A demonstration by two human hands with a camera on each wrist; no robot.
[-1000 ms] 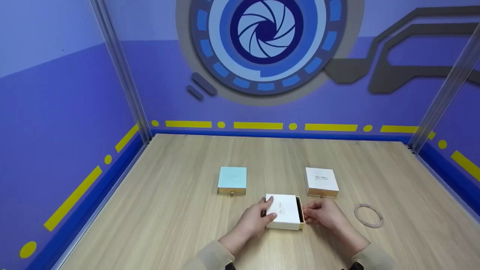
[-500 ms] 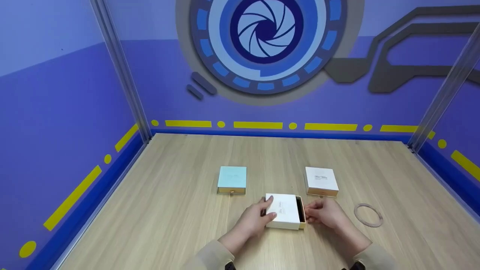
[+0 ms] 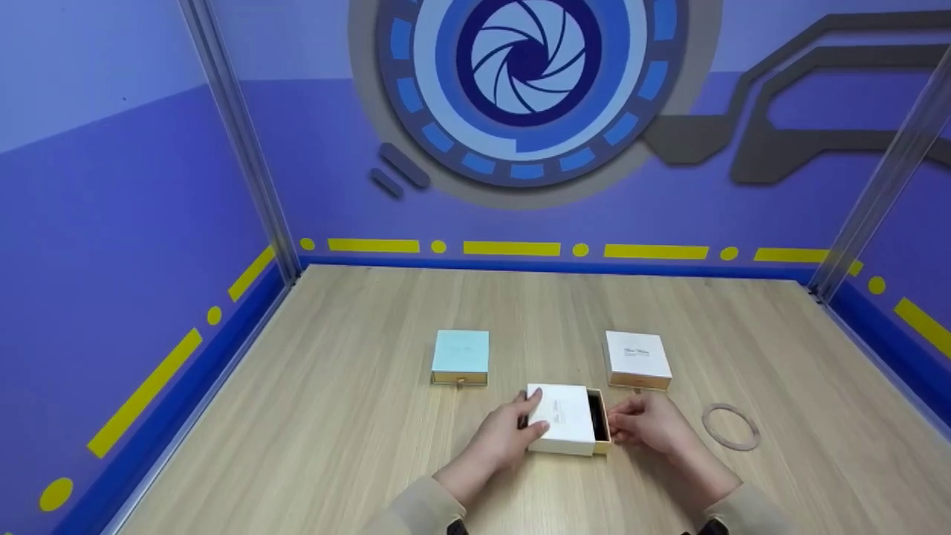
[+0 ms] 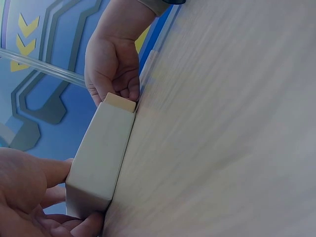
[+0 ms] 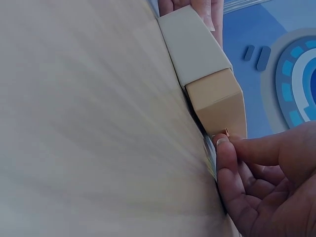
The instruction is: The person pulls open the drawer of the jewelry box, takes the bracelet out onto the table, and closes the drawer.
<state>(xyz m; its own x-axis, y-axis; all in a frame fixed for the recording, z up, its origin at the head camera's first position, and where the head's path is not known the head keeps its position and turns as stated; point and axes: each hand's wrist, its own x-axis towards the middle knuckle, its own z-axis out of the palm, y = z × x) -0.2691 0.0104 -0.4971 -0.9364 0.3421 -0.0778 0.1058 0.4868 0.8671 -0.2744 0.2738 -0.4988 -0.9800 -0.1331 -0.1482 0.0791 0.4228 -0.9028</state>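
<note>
A white sliding gift box [image 3: 561,420] lies on the table in front of me, its printed lid facing up. Its tan drawer [image 5: 217,101] sticks partly out of the right side, with a dark interior showing. My left hand [image 3: 503,435] grips the sleeve's left end, thumb and fingers on its top and sides. At the drawer's front, my right hand [image 3: 654,425] pinches a small ribbon pull tab [image 5: 225,132] between thumb and finger. The left wrist view shows the sleeve side-on, with the drawer end [image 4: 120,102] emerging near the right hand.
Behind to the left sits a light blue box [image 3: 461,353] with a gold front. Another white box [image 3: 637,357] stands behind to the right. A pale ring-shaped bangle [image 3: 731,427] lies right of my right hand. Blue printed walls [image 3: 520,223] enclose the wooden table [image 3: 334,386].
The drawer has slid further right out of the sleeve, widening the dark opening. My right hand has moved slightly right with it, while my left hand stays in place.
</note>
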